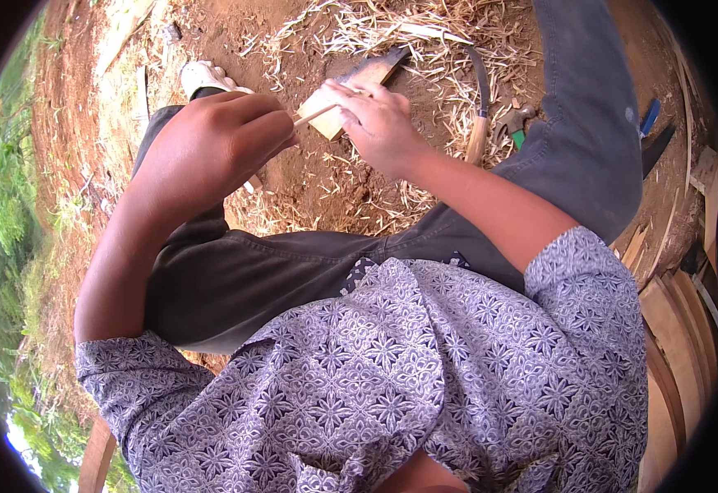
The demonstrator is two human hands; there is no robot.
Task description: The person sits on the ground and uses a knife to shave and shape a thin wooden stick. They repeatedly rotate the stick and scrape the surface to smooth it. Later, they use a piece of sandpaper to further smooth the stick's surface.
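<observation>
Between my two hands runs a thin pale wooden stick (316, 115). My left hand (226, 146) is closed round its left part, the fingers curled and mostly hidden behind the back of the hand. At the stick's other end my right hand (382, 123) pinches it, thumb and fingers pressed against it. Beneath the right hand, on the ground, lies a flat piece (323, 125) of pale wood, with a dark part reaching out beyond the hand. To the right rests a sickle-like curved blade (480, 78) with a wooden handle.
Wood shavings (342, 29) lie over the brown soil. A hammer (513, 123) with some green on it is beside my right leg (593, 123). Farther right are a blue-handled tool (650, 117) and stacked wooden boards (675, 337). Green plants (5, 197) edge the left.
</observation>
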